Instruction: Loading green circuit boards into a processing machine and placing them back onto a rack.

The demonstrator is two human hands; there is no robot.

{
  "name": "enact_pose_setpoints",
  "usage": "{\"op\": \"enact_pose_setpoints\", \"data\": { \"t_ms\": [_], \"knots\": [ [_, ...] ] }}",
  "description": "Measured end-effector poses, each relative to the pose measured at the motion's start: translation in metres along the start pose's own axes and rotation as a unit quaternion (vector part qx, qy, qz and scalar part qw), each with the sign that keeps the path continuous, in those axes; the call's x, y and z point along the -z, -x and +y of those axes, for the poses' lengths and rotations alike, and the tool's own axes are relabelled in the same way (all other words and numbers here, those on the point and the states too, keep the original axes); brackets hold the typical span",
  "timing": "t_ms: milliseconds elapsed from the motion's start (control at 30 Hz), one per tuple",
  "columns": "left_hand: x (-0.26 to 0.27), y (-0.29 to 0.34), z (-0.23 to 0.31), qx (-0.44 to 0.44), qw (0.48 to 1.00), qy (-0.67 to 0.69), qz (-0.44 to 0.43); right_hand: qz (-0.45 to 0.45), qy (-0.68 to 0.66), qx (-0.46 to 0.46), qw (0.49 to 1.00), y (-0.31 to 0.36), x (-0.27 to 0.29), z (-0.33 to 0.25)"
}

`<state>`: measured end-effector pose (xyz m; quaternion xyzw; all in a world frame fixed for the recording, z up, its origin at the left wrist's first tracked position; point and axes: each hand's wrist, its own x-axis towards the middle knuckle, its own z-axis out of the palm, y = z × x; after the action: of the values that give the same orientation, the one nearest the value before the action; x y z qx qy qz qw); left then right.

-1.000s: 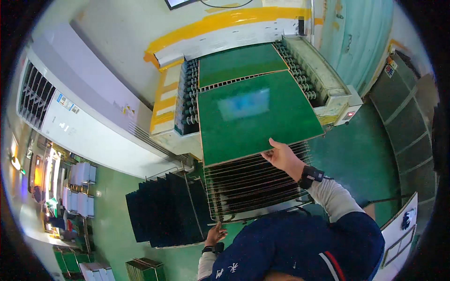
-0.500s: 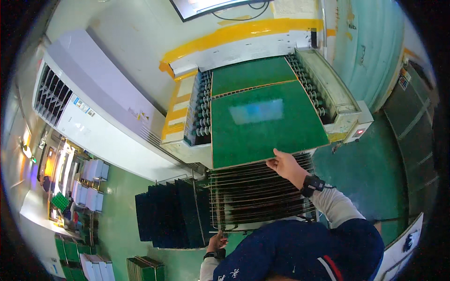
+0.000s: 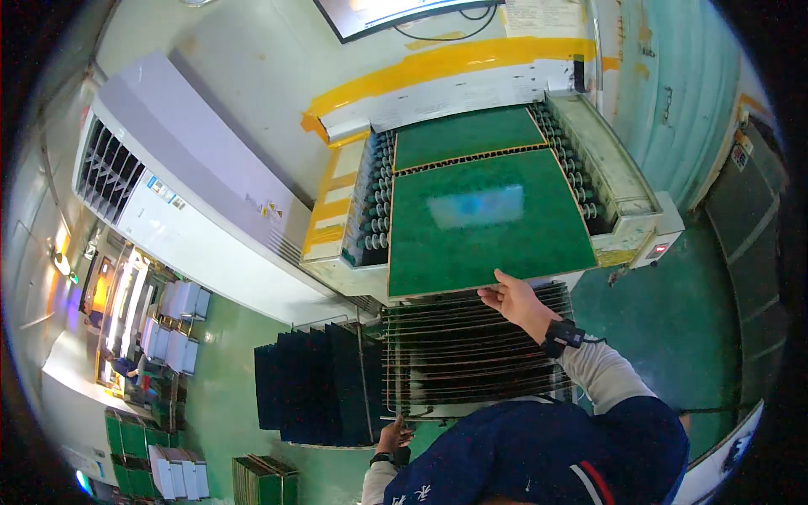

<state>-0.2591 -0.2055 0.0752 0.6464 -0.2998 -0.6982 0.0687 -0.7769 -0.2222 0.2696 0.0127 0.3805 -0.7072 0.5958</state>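
Note:
A glossy green panel (image 3: 492, 244) lies on the roller conveyor (image 3: 375, 220), its near edge over the wire rack. My right hand (image 3: 518, 305) is at that edge with fingers apart. One fingertip overlaps the panel in the view, but whether it touches cannot be told. A second green panel (image 3: 467, 135) lies farther along the rollers, a narrow gap between them. My left hand (image 3: 392, 438) is low at the near left corner of the wire rack (image 3: 471, 345), fingers curled at its rod. Slim rods run across the rack. My sleeves and wrist straps show on both arms.
Dark panels (image 3: 311, 383) stand in a rack at the left. A white air conditioner (image 3: 210, 227) leans in from the left, and a screen (image 3: 370, 13) hangs above the conveyor. Stacked green panels (image 3: 265, 481) are on the floor, lower left. Dark grey panels (image 3: 745, 227) stand at the right.
Both green panels have moved slightly farther onto the rollers, and the gap between them has widened. The near panel has slid a little away from my right hand. The whole view has shifted slightly.

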Motion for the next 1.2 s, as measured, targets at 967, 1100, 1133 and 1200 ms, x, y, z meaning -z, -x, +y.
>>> {"op": "enact_pose_setpoints", "data": {
  "t_ms": [967, 1100, 1133, 1200],
  "knots": [
    [-0.049, 0.103, -0.006, 0.053, 0.973, 0.199, 0.100, 0.120, 0.813, 0.378, 0.427, -0.331, -0.099, -0.222],
    [-0.059, 0.093, 0.008, 0.055, 0.976, 0.189, 0.094, 0.123, 0.813, 0.395, 0.409, -0.329, -0.095, -0.218],
    [-0.062, 0.091, 0.008, 0.055, 0.977, 0.185, 0.091, 0.125, 0.812, 0.397, 0.410, -0.326, -0.094, -0.218],
    [-0.063, 0.085, 0.013, 0.049, 0.980, 0.177, 0.081, 0.128, 0.808, 0.400, 0.413, -0.318, -0.089, -0.214]
  ]
}}
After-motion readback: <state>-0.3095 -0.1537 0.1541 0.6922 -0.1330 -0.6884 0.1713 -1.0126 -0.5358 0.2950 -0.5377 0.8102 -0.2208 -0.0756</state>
